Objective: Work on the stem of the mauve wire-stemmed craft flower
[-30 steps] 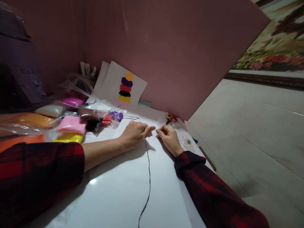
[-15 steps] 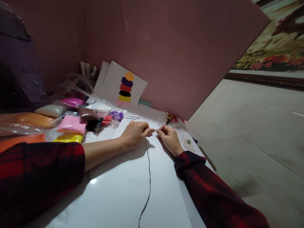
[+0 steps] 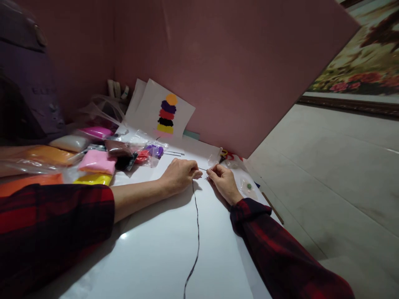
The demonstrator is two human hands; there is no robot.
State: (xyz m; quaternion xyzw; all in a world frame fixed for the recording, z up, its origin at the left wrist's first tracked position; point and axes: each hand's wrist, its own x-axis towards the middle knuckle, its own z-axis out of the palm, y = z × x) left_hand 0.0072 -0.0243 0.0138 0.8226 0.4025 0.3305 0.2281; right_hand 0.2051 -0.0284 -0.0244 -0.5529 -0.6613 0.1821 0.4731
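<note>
A thin dark string (image 3: 198, 232) runs up the white table surface (image 3: 149, 257) from the near edge of the view to my left hand (image 3: 181, 174). The fingers of that hand are closed on it. A short taut stretch spans the small gap to my right hand (image 3: 222, 180), whose thumb and forefinger pinch the other side. Both hands are held close together over the table. The string's end inside the right fingertips is too small to make out.
Bags of coloured clay, among them a pink bag (image 3: 97, 162) and a yellow bag (image 3: 93, 179), lie at the left. A painted sheet (image 3: 183, 114) leans on the pink wall. Scissors (image 3: 223, 154) and a small clear bag (image 3: 248, 187) lie at the right.
The gap between my fingertips has widened a little, and more of the string shows between them. The left fingers have curled in; the view has shifted slightly.
</note>
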